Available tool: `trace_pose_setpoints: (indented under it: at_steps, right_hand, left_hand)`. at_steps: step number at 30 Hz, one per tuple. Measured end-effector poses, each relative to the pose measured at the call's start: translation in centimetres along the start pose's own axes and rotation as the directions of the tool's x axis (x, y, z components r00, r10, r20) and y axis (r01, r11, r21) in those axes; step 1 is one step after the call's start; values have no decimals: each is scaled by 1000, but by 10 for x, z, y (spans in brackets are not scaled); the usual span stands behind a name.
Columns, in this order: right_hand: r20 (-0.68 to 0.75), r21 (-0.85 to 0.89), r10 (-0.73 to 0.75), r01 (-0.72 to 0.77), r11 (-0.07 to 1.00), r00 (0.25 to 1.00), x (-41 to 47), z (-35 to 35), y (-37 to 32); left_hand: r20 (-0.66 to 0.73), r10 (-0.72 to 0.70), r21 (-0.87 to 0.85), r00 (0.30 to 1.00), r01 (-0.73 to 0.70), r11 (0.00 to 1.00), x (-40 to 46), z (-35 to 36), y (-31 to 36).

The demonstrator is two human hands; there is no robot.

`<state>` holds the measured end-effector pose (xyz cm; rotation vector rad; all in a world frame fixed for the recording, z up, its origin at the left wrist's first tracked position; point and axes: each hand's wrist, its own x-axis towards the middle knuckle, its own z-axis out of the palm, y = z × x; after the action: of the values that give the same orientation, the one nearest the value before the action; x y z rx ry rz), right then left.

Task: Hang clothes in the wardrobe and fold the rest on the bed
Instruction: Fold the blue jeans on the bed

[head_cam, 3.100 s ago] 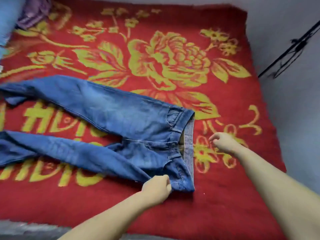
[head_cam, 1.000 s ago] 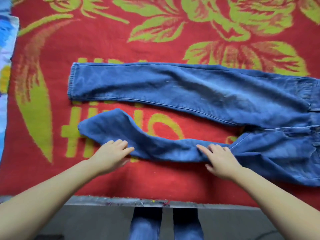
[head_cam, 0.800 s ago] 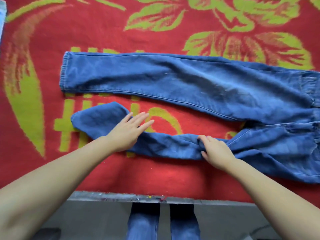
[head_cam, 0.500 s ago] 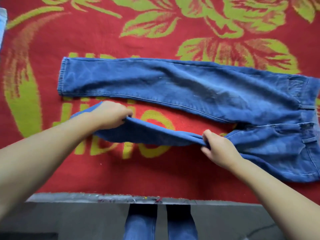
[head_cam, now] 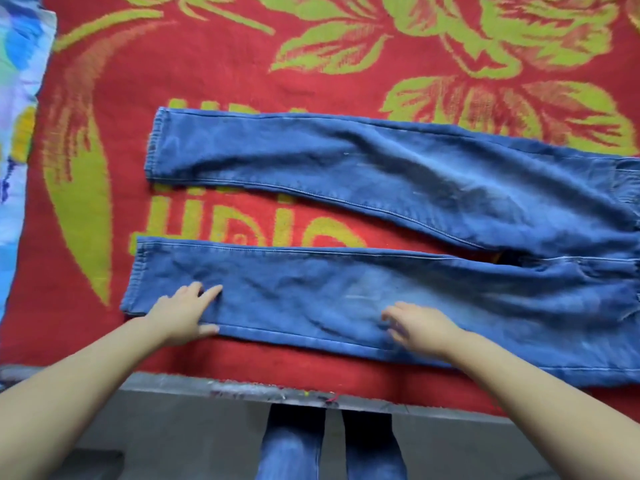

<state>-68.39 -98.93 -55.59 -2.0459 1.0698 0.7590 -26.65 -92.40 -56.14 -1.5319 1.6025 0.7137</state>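
A pair of blue jeans [head_cam: 346, 174] lies spread on the bed, its two legs stretched out flat to the left and the waist running off the right edge. On the near leg, close to the hem, my left hand [head_cam: 185, 315] rests flat with straight fingers. My right hand [head_cam: 420, 327] lies open on the same leg around the knee, fingers spread. The near leg lies smooth and roughly parallel to the far leg, with a strip of blanket between them.
The bed is covered by a red blanket [head_cam: 225, 64] with yellow-green flowers. A pale blue patterned cloth [head_cam: 17, 98] lies along the left edge. The bed's grey front edge [head_cam: 242, 393] runs below my arms, with the person's jeans-clad legs [head_cam: 329, 445] standing at it.
The near leg was crumpled and twisted, and both hands gripped and lifted it. Now it lies flat and straight, and both hands rest open on it.
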Motion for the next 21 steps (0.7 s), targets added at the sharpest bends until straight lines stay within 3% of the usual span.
trace_pose_setpoints:
  at_steps: [3,5,9,11,15,16,18,21]
  right_hand:
    - [-296,75,126,-108,991,947,15,-23,21]
    - [-332,80,206,-190,979,921,26,-36,33]
    - [-249,64,350,-346,936,903,59,-47,39]
    - [-229,66,368,-362,930,901,70,-52,37]
    - [-181,131,359,-340,931,916,72,-57,39]
    - [-158,120,344,-328,937,925,71,-60,39]
    - [-249,111,295,-276,955,922,74,-77,39]
    - [-558,147,218,-163,976,801,97,-128,42]
  left_hand:
    - [-363,-7,-143,932,-48,989,26,-15,-11]
    - [-495,-17,-175,869,-81,981,45,-31,-18]
    - [-315,-21,33,949,33,999,79,-52,-28]
    - [-253,34,115,967,-5,993,86,-58,-37]
    - [-294,56,72,954,-36,997,86,-65,-65]
    - [-311,37,-45,950,-53,998,86,-69,-72]
    - [-349,-1,-342,937,-126,931,91,-89,-85]
    - [-552,-17,-339,834,-206,918,122,-141,-95]
